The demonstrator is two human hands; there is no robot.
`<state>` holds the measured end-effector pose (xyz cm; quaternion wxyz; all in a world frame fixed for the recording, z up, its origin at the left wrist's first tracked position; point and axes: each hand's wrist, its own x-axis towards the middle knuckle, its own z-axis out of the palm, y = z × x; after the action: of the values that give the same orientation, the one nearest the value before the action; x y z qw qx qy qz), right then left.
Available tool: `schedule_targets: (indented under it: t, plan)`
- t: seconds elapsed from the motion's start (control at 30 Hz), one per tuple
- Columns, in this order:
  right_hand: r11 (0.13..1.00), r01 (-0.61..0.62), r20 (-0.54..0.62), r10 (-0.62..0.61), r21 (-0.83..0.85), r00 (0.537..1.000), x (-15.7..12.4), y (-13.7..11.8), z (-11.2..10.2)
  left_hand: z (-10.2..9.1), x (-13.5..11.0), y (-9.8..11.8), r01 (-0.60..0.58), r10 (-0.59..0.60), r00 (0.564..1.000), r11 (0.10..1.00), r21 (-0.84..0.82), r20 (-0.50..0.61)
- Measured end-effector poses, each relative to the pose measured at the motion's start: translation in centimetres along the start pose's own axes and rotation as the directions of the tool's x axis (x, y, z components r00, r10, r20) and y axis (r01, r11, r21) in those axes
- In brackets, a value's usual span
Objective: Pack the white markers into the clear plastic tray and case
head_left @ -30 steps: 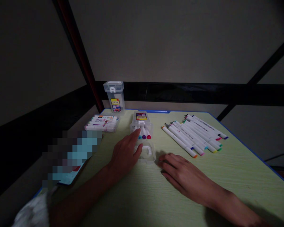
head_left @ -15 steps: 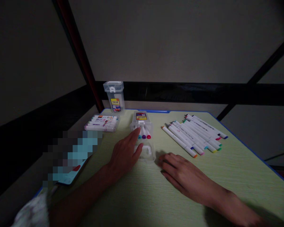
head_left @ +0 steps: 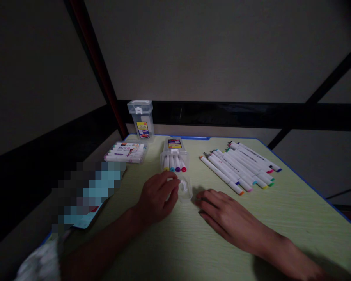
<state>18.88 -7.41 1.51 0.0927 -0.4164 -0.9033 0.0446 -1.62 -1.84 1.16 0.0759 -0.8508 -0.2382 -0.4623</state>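
Note:
A clear plastic marker case (head_left: 174, 155) lies on the table with several white markers (head_left: 175, 164) inside, their coloured ends toward me. Its hinged clear lid (head_left: 185, 191) is swung down onto the tabletop. My left hand (head_left: 159, 195) is at the lid's left part, fingers bent in toward the thumb; whether anything sits between the fingertips is hidden. To the right of the lid, my right hand (head_left: 222, 214) rests on the table holding nothing, fingers loosely bent. Beyond it, several white markers (head_left: 236, 166) with coloured ends lie side by side.
An upright clear case (head_left: 142, 121) with a yellow label stands at the back left. In front of it lies a flat pack of markers (head_left: 127, 152). A blurred-out light-blue object (head_left: 96, 199) lies along the left edge of the green table (head_left: 199, 249), near the wall.
My left hand has drawn back from the marker ends toward the lid, and its fingers have curled in. A yellow-ended marker now shows. My right hand stays put.

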Motion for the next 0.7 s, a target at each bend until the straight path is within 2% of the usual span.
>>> schedule_targets:
  t: [0.2,0.37,0.6,0.7]
  plan:
    - [0.999,-0.024,-0.045,0.022,-0.041,0.999,0.0,0.5,0.5,0.0,0.0,0.5,-0.097,0.097,0.995,0.995,-0.015,0.006]
    - [0.981,-0.11,-0.145,0.088,-0.157,0.986,-0.1,1.3,0.6,0.2,-0.1,0.4,-0.131,0.131,0.991,0.991,-0.016,0.034]
    - [0.873,-0.335,-0.213,0.273,-0.354,0.938,-0.4,2.7,0.6,0.2,-0.4,0.3,-0.137,0.139,0.989,0.99,-0.031,0.048]
    - [0.827,-0.395,-0.235,0.324,-0.401,0.916,-0.7,3.0,0.8,0.2,-0.3,0.3,-0.133,0.134,0.989,0.991,-0.027,0.056]
